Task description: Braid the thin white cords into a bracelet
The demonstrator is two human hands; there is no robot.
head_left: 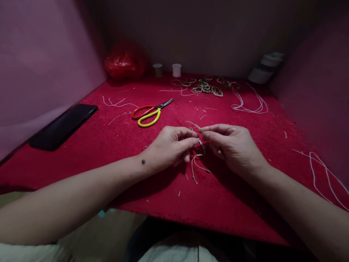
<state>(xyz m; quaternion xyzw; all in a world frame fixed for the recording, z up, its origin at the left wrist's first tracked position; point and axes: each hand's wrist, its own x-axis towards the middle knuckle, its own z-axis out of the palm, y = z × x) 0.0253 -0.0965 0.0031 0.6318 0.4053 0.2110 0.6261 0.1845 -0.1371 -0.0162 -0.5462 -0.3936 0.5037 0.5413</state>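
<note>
Over the front middle of the red cloth, both hands pinch a thin braided cord bracelet in pale and olive green. My left hand has thumb and forefinger closed on its white-green braided part. Close beside it, my right hand pinches an olive cord end of the same piece, whose tip sticks out to the upper left. Two loose green tails with small knots hang below the fingers. Part of the bracelet is hidden behind the fingertips.
Scissors with red and yellow handles lie beyond my left hand. A black phone is at the left. Finished-looking bracelets, two thread spools, a red bag and a white container stand behind. White cords lie right.
</note>
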